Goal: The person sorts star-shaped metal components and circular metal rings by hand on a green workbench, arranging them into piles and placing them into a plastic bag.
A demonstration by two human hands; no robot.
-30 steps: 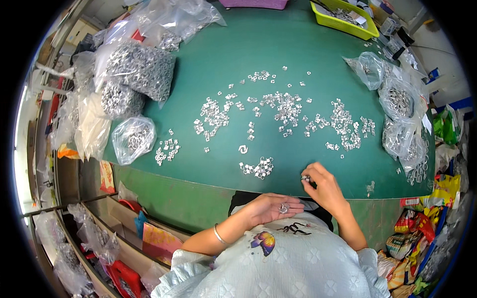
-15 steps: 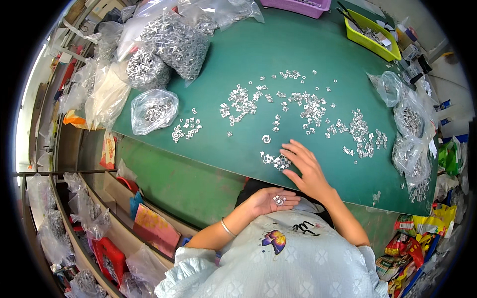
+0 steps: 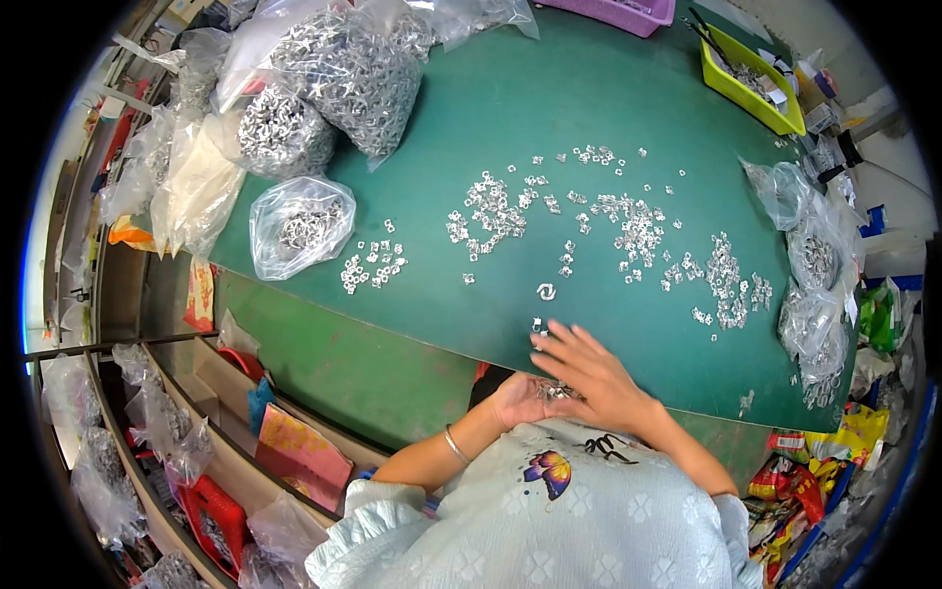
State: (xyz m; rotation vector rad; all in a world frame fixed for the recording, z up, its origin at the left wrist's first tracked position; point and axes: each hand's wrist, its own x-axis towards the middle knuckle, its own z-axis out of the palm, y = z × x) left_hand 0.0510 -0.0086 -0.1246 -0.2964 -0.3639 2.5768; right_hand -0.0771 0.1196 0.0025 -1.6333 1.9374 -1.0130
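My left hand (image 3: 518, 401) is cupped palm up just below the near table edge. Small silvery metal pieces (image 3: 557, 391) lie in its palm, more than a few. Over it, at the edge, my right hand (image 3: 597, 381) reaches flat with fingers stretched out and slightly blurred. A couple of small pieces (image 3: 537, 326) remain on the table by its fingertips; any others beneath the hand are hidden. A pair of larger linked-looking rings (image 3: 547, 292) lies a little farther in. Beyond them, loose heaps of small square metal pieces (image 3: 633, 231) are spread across the green table (image 3: 549, 108).
A bag of metal parts (image 3: 302, 228) stands open at the table's left, with bulging bags (image 3: 353, 79) behind it. More bags (image 3: 814, 285) line the right edge. A yellow-green basket (image 3: 751, 98) and a purple tray (image 3: 628, 18) sit at the back. Wooden shelf compartments (image 3: 216, 412) are at left.
My right hand has moved down toward the table edge, over my left palm. The small cluster by the edge has mostly gone from the table, and more pieces now show in my left hand.
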